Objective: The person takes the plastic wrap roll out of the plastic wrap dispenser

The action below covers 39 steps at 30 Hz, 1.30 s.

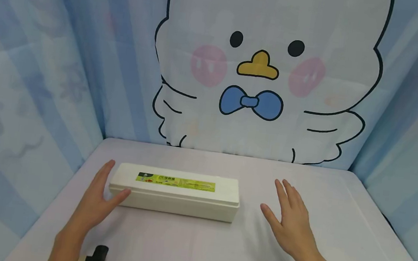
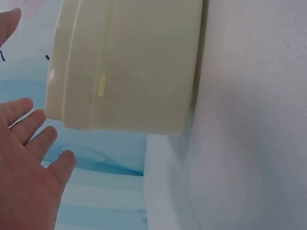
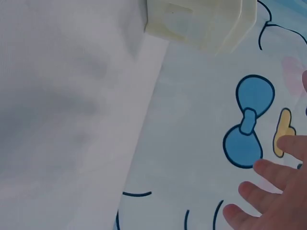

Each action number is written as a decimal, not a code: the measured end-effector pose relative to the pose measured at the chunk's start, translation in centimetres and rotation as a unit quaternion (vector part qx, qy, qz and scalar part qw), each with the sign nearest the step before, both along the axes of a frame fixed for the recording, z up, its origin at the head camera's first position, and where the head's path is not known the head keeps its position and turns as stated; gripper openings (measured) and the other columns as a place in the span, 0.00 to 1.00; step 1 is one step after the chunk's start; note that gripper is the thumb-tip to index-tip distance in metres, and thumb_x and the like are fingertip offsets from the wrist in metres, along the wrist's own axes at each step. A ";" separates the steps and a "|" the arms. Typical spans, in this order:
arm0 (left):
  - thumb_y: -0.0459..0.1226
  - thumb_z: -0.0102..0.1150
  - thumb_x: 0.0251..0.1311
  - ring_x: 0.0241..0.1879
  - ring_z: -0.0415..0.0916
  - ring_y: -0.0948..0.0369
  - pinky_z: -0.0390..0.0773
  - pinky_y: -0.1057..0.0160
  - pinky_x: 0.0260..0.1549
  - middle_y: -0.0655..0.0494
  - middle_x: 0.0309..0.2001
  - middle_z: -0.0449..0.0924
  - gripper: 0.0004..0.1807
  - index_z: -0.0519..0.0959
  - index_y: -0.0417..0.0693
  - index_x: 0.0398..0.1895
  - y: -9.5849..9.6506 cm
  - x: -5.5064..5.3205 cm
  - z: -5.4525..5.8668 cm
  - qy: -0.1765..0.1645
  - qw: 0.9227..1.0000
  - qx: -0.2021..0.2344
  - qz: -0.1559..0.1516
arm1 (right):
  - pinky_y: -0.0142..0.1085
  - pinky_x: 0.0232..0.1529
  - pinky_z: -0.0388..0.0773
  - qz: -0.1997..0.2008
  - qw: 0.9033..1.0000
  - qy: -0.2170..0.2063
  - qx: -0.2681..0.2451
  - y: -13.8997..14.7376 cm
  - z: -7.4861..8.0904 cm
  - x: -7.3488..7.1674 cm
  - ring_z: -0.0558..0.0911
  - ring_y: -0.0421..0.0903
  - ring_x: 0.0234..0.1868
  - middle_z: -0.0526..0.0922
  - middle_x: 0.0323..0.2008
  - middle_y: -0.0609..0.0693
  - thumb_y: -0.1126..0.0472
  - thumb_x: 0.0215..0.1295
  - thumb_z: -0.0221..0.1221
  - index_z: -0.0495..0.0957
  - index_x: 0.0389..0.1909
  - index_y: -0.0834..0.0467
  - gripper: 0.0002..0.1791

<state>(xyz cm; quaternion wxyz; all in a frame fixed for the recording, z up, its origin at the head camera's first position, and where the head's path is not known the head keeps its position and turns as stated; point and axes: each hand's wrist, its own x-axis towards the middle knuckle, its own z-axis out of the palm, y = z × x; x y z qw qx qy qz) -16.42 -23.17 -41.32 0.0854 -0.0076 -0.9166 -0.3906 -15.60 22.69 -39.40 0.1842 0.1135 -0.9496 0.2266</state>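
Note:
A long cream plastic-wrap box (image 1: 184,207) with a lid and a yellow-green printed label (image 1: 176,182) lies lengthwise across the table. My left hand (image 1: 96,203) is at the box's left end, fingers extended and thumb spread in front of its near left corner. In the left wrist view the box's end (image 2: 134,67) fills the top, with the fingertips beside its lid edge. My right hand (image 1: 293,225) hovers to the right of the box, fingers straight and holding nothing. A gap separates it from the box, whose right end (image 3: 192,21) shows in the right wrist view.
The box stands on a table with a white cloth (image 1: 194,250). Behind it hangs a curtain (image 1: 247,135) printed with a cartoon face and a blue bow tie. Blue and white striped curtains (image 1: 33,96) enclose the sides. Black wrist camera mounts (image 1: 97,257) show at both sleeves.

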 end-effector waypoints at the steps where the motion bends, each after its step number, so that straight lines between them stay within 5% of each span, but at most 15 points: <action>1: 0.55 0.63 0.65 0.77 0.38 0.38 0.47 0.30 0.68 0.37 0.80 0.38 0.56 0.39 0.43 0.82 0.0 0.0 -0.1 -0.007 1.000 0.006 0.002 | 0.71 0.65 0.52 0.002 1.000 0.001 0.000 -0.1 0.0 -0.1 0.54 0.71 0.73 0.55 0.75 0.67 0.47 0.73 0.58 0.56 0.77 0.64 0.41; 15: 0.55 0.67 0.62 0.77 0.37 0.38 0.46 0.30 0.68 0.38 0.80 0.37 0.60 0.37 0.44 0.82 -0.2 -0.2 -1.2 -0.056 0.997 0.050 0.027 | 0.69 0.66 0.55 0.022 1.000 -0.004 0.014 -1.7 0.3 -0.9 0.56 0.66 0.74 0.56 0.75 0.64 0.46 0.72 0.59 0.55 0.78 0.62 0.42; 24: 0.49 0.69 0.63 0.77 0.42 0.40 0.51 0.39 0.71 0.36 0.80 0.41 0.59 0.38 0.41 0.82 -0.4 -0.7 -2.2 -0.018 0.993 0.117 -0.006 | 0.68 0.67 0.56 0.043 0.999 -0.007 0.010 -2.9 0.3 -1.4 0.57 0.65 0.74 0.57 0.75 0.64 0.46 0.72 0.59 0.55 0.78 0.62 0.42; 39: 0.43 0.72 0.61 0.78 0.37 0.42 0.45 0.33 0.70 0.40 0.80 0.39 0.60 0.36 0.41 0.81 -0.3 -1.3 -3.1 -0.026 0.983 0.183 -0.022 | 0.66 0.68 0.57 0.060 0.998 -0.018 0.010 -4.3 -0.3 -2.3 0.58 0.64 0.74 0.57 0.76 0.63 0.44 0.71 0.60 0.55 0.78 0.61 0.44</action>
